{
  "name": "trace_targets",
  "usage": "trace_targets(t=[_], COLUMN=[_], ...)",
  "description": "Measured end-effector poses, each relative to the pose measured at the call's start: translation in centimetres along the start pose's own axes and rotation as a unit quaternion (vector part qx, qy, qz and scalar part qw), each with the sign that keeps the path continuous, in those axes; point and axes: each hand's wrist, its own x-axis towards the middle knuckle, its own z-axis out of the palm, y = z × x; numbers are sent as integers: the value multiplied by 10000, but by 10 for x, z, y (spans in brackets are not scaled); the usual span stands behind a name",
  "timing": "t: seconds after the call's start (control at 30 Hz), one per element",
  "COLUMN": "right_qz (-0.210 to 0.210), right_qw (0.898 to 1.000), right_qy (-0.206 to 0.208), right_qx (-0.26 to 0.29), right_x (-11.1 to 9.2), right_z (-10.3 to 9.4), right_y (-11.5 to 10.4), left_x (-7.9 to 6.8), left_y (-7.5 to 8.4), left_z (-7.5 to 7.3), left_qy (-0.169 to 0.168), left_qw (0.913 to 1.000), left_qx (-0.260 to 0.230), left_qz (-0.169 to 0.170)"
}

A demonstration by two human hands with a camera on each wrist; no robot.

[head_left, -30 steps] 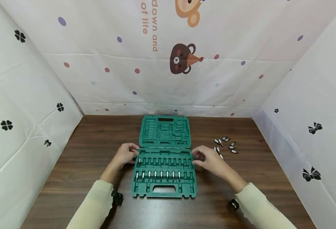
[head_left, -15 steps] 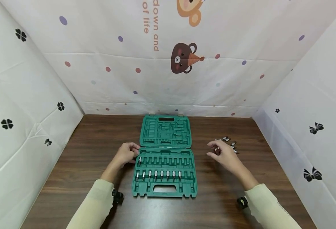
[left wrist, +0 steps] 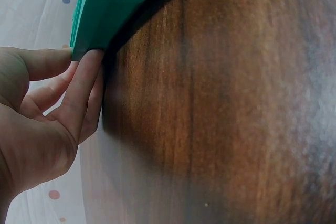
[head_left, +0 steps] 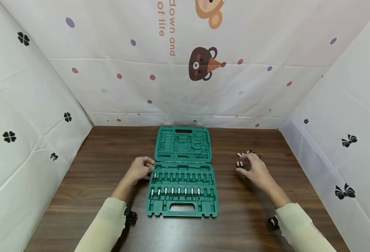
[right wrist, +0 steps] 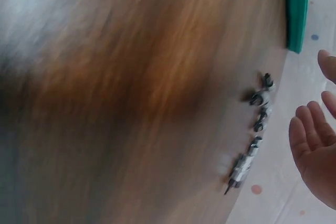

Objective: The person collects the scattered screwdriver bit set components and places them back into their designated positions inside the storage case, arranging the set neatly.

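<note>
A green plastic tool case (head_left: 205, 207) lies open on the table, its lid (head_left: 183, 140) folded back. Silver bit sockets (head_left: 179, 191) with dark tips fill much of its front row, and a single one (head_left: 154, 177) sits at the left end of the row behind. My left hand (head_left: 139, 170) pinches the case's left side near the hinge, thumb on the edge and fingers against the wall in the left wrist view. Over the loose bit sockets (right wrist: 241, 169) on the right hovers my right hand (head_left: 256, 172), fingers spread apart and holding nothing; it partly hides them in the head view.
The dark wooden table (head_left: 115, 147) meets a printed cloth wall (head_left: 121, 94) at the back, with more cloth on both sides. A green edge of the case (right wrist: 297, 14) shows at the top of the right wrist view.
My right hand has moved right, from the case's right edge to the loose bit sockets. The left hand stays at the case's left side.
</note>
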Motion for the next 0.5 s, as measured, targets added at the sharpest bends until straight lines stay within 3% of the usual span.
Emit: trace_targets(t=[0.27, 0.5], right_qz=[602, 827], right_qw=[9971, 9932], right_qy=[-448, -720], right_qx=[-154, -385], right_x=[-1, -1], right_z=[3, 6], right_y=[13, 19], left_x=[0, 0], left_y=[0, -1], left_z=[-1, 0], left_qy=[2, -26], left_qw=[10000, 10000], left_qx=[38, -10], left_qz=[-12, 8])
